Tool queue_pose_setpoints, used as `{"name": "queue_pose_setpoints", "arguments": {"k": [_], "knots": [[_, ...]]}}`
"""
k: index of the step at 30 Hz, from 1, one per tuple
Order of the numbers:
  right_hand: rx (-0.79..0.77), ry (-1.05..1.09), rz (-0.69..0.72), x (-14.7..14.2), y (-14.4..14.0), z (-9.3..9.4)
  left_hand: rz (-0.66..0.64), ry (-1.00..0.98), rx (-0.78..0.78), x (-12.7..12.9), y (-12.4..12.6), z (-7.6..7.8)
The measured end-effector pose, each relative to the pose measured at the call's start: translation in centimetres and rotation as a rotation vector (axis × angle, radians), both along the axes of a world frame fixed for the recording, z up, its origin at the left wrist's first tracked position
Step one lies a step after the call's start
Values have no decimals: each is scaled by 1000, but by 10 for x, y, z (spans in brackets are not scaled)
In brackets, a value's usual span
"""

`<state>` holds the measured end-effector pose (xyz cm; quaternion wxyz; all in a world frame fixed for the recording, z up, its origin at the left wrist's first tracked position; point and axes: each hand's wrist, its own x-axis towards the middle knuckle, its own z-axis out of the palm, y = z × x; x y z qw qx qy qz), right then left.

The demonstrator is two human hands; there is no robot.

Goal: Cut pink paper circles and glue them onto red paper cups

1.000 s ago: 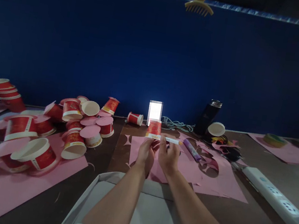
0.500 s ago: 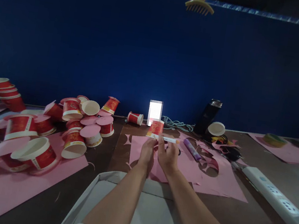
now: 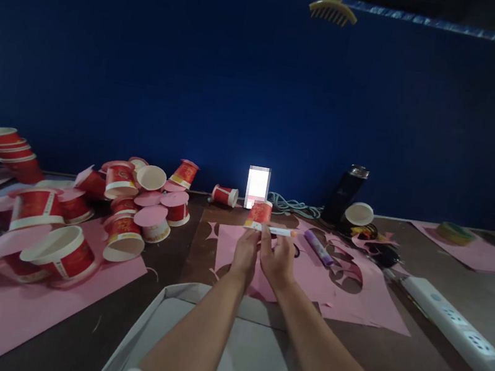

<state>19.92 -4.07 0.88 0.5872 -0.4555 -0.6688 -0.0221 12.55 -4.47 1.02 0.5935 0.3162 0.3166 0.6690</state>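
My left hand [image 3: 245, 253] grips a small red paper cup [image 3: 259, 213], upside down, above a pink paper sheet [image 3: 307, 283] with round holes cut in it. My right hand [image 3: 280, 257] holds a white stick with an orange end [image 3: 278, 231] lying across the cup's rim. Both hands are close together at the table's middle.
A heap of red paper cups and pink paper discs [image 3: 83, 216] lies at the left on pink paper. A purple tube [image 3: 318, 247], a black flask [image 3: 344, 194], a white power strip [image 3: 459, 335] and a tape roll [image 3: 454, 232] lie to the right. A white box [image 3: 243, 360] sits under my forearms.
The cup and both hands have shifted slightly to the right and the cup has tilted a little. Nothing else has moved.
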Motion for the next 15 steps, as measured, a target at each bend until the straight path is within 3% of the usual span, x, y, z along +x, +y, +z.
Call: {"name": "queue_pose_setpoints", "arguments": {"k": [5,11,15], "knots": [[21,-6,10,0,0,2,-16,-34,-9,1,1,-2],[32,103,-54,1,-1,4,-25,-172,-52,5,16,-20],[0,94,-67,2,0,1,-54,-215,-51,6,20,-24]]}}
